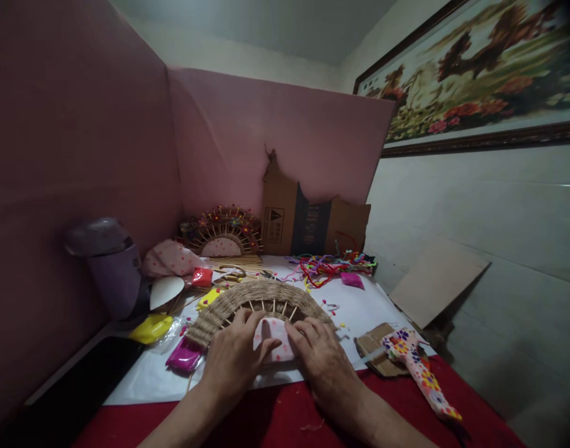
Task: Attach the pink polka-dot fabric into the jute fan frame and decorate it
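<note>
Right in front of me stands a half-round fan-shaped craft (261,296), woven from brown twine over thin sticks. Its lower middle is a half-disc of pink cloth with red dots (276,339). My left hand (236,345) grips the cloth half-disc at its left side, fingers at the upper edge and thumb across the front. On the other side, my right hand (317,348) holds the edge with bent fingers; its thumb is hidden. Small pink and yellow balls (329,306) show around the woven rim.
A finished-looking similar fan (222,247) leans at the back beside torn cardboard (280,218). Colourful pipe cleaners (320,270) lie back right. A floral-patterned glue gun (422,367) rests on cardboard at right. Clay packets (185,356), a dark slab (93,379) and a purple bin (114,274) are at left.
</note>
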`<state>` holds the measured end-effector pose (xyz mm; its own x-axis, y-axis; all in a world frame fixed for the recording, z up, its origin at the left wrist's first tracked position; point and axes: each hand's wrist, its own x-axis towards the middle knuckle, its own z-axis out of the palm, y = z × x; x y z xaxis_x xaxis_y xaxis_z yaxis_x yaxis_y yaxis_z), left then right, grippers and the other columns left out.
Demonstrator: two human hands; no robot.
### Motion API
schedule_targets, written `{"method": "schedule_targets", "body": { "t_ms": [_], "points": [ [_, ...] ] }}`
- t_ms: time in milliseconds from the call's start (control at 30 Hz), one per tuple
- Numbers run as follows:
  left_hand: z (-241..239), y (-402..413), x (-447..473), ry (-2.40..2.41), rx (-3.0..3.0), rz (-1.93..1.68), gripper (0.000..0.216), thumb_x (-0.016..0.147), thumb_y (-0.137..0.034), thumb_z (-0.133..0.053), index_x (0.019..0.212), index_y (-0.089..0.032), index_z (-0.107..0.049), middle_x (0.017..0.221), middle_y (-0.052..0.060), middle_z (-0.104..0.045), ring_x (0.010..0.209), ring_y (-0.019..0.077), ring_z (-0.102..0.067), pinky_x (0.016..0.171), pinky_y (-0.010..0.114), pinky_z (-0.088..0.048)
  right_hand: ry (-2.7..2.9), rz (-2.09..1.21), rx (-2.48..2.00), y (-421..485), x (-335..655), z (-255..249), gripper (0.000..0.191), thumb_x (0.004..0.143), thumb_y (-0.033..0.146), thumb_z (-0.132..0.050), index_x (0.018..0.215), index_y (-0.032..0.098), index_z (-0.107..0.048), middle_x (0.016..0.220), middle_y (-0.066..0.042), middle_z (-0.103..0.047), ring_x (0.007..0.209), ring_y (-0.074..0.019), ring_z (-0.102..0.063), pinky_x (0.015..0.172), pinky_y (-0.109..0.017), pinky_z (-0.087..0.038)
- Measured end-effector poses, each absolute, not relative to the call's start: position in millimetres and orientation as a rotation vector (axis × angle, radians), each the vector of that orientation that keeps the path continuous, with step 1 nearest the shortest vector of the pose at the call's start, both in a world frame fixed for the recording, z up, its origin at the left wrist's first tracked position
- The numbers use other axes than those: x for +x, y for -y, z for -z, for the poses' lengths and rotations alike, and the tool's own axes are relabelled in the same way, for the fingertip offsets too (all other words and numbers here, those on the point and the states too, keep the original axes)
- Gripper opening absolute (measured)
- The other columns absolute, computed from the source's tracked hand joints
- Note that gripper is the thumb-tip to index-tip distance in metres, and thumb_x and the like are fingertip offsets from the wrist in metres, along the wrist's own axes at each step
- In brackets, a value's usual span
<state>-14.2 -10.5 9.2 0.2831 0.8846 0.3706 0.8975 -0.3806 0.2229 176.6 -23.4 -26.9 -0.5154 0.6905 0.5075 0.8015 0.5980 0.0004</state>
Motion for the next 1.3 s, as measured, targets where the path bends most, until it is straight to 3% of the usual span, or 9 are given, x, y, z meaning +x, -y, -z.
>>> {"method": "schedule_targets", "body": {
  "t_ms": [100, 367, 567, 633, 800, 933, 1067, 1300],
  "points": [
    [-11.4, 12.5, -13.9, 1.765, -2.478, 0.645, 0.023, 0.083, -0.032, -0.055, 0.102, -0.021, -0.061, 0.097, 0.007, -0.063, 0.077, 0.0261, -0.066, 0.062, 0.037, -0.05, 2.384, 0.254, -1.204, 28.1, 178.8, 23.2, 0.066, 0.067, 0.006, -0.051, 0.131, 0.016, -0.04, 0.117, -0.012, -0.052, 0.108, -0.0277, -0.041, 0.093, -0.045, -0.035],
    [-6.4, 11.4, -13.2, 1.754, -2.441, 0.6, 0.015, 0.084, -0.029, -0.051, 0.094, -0.023, -0.061, 0.092, 0.005, -0.063, 0.074, 0.0259, -0.066, 0.058, 0.036, -0.049, 2.346, 0.175, -1.197, 31.9, 179.2, 19.8, 0.055, 0.073, 0.007, -0.053, 0.125, 0.023, -0.046, 0.115, -0.008, -0.055, 0.104, -0.0248, -0.045, 0.09, -0.043, -0.036],
    [-6.5, 12.1, -13.0, 1.765, -2.393, 0.623, 0.014, 0.084, -0.028, -0.05, 0.092, -0.022, -0.061, 0.107, 0.007, -0.059, 0.07, 0.0229, -0.066, 0.053, 0.033, -0.048, 2.23, 0.232, -1.069, 33.5, 177.8, 17.2, 0.041, 0.078, 0.013, -0.053, 0.119, 0.019, -0.049, 0.113, -0.009, -0.056, 0.104, -0.0252, -0.045, 0.091, -0.043, -0.035],
    [-7.6, 12.9, -13.0, 1.748, -2.39, 0.64, 0.016, 0.086, -0.023, -0.046, 0.093, -0.022, -0.061, 0.105, 0.006, -0.06, 0.071, 0.0217, -0.066, 0.054, 0.031, -0.047, 2.174, 0.286, -0.942, 34.9, 177.3, 16.0, 0.033, 0.08, 0.01, -0.048, 0.112, 0.017, -0.052, 0.108, -0.009, -0.059, 0.102, -0.0238, -0.047, 0.089, -0.041, -0.035],
    [-6.8, 15.2, -10.4, 1.697, -2.433, 0.631, 0.022, 0.086, -0.011, -0.04, 0.081, -0.021, -0.059, 0.078, 0.002, -0.065, 0.068, 0.0198, -0.065, 0.056, 0.029, -0.045, 2.192, 0.255, -0.735, 38.6, 172.8, 14.8, 0.018, 0.082, 0.011, -0.039, 0.091, 0.016, -0.054, 0.085, -0.007, -0.062, 0.083, -0.0209, -0.05, 0.076, -0.037, -0.036],
    [-4.8, 17.8, -7.8, 1.642, -2.434, 0.636, 0.022, 0.086, -0.01, -0.04, 0.077, -0.02, -0.057, 0.073, 0.002, -0.064, 0.062, 0.0178, -0.063, 0.052, 0.028, -0.044, 2.246, 0.309, -0.699, 38.8, 165.6, 19.4, 0.027, 0.09, 0.022, -0.033, 0.072, 0.017, -0.052, 0.065, -0.004, -0.056, 0.069, -0.0183, -0.048, 0.068, -0.035, -0.034],
    [-2.4, 19.3, -6.3, 1.551, -2.493, 0.647, 0.023, 0.088, -0.014, -0.039, 0.076, -0.02, -0.058, 0.076, 0.002, -0.063, 0.061, 0.0168, -0.063, 0.052, 0.027, -0.044, 2.261, 0.347, -0.685, 36.1, 161.5, 25.4, 0.037, 0.094, 0.03, -0.03, 0.067, 0.017, -0.052, 0.062, -0.004, -0.055, 0.067, -0.0175, -0.047, 0.065, -0.033, -0.033],
    [4.9, 21.5, -1.1, 1.403, -2.648, 0.558, 0.011, 0.084, -0.021, -0.05, 0.082, -0.023, -0.06, 0.101, 0.002, -0.066, 0.064, 0.017, -0.065, 0.052, 0.026, -0.049, 2.257, 0.338, -0.641, 33.6, 161.2, 28.4, 0.032, 0.092, 0.024, -0.036, 0.065, 0.016, -0.051, 0.059, -0.003, -0.054, 0.063, -0.016, -0.046, 0.061, -0.031, -0.032]
  ]
}}
